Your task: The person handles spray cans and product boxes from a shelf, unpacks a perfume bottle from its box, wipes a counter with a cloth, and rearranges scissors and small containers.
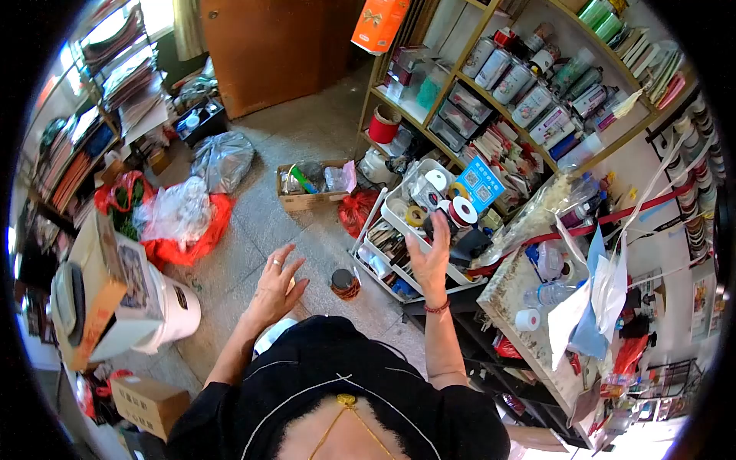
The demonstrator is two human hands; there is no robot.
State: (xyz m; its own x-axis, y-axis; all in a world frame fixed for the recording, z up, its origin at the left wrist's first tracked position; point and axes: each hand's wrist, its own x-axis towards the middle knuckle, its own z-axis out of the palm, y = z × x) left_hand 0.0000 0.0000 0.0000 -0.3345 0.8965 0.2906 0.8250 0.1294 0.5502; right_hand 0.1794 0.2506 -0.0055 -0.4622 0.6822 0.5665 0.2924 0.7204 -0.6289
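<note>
My left hand is held out over the tiled floor, its fingers spread and nothing in them; a ring shows on one finger. My right hand is raised at the near side of a white cart, with thumb and fingers apart. Just beyond its fingertips lie ribbon spools in the cart's top tray, among tape rolls. A blue card with printed codes stands at the tray's back. Whether the right fingertips touch a spool cannot be made out.
Shelves with spray cans stand behind the cart. A cluttered counter is at the right. On the floor are a cardboard box, a red bag, a dark round container and a white bucket.
</note>
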